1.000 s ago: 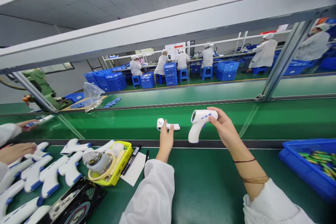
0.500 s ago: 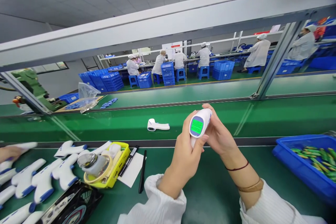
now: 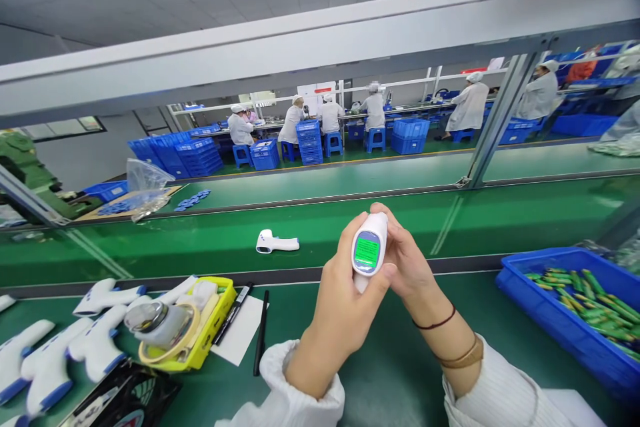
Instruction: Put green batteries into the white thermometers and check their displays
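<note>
A white infrared thermometer with a lit green screen faces me, held upright in front of my chest. My left hand is wrapped round its handle from the left. My right hand cups its head and back from the right, fingers closed on it. A second white thermometer lies on its side on the green conveyor belt beyond my hands, apart from them.
Several white and blue thermometers lie at the near left beside a yellow tray holding tape and a metal part. A pen rests on paper. A blue bin of green batteries stands right. Workers in white sit far behind.
My left hand left the thermometer lying on the belt and closed round the handle of the held one, which turned screen-first towards me. The lying thermometer drifted left.
</note>
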A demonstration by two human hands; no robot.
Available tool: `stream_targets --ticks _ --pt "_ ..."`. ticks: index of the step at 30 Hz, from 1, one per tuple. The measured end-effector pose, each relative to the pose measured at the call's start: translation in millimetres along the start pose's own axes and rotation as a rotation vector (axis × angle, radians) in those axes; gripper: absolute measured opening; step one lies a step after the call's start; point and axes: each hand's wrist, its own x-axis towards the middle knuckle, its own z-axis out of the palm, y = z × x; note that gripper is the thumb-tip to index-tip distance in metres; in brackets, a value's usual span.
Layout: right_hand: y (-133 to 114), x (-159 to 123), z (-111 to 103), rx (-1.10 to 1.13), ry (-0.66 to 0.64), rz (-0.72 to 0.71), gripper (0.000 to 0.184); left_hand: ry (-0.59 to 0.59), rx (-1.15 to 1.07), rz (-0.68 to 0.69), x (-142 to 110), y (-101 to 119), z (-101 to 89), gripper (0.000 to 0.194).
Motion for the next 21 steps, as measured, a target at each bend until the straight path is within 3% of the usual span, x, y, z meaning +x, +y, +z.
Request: stream_targets --ticks 5,11,21 --pt "0.7 0.9 1.8 -0.002 0.045 0.031 0.038 0.01 0.025 -0.009 -0.9 2.1 1.4 0.054" --pt "0.0 3.3 0.8 -0.01 0.07 0.003 0.035 0.022 0.059 -0.024 -0.8 2.2 0.5 0.054" --pt "-0.7 -0.9 -2.9 0.014 -0.037 0.04 0.045 0.048 0.065 -0.024 -3.0 2.8 0.6 0.054"
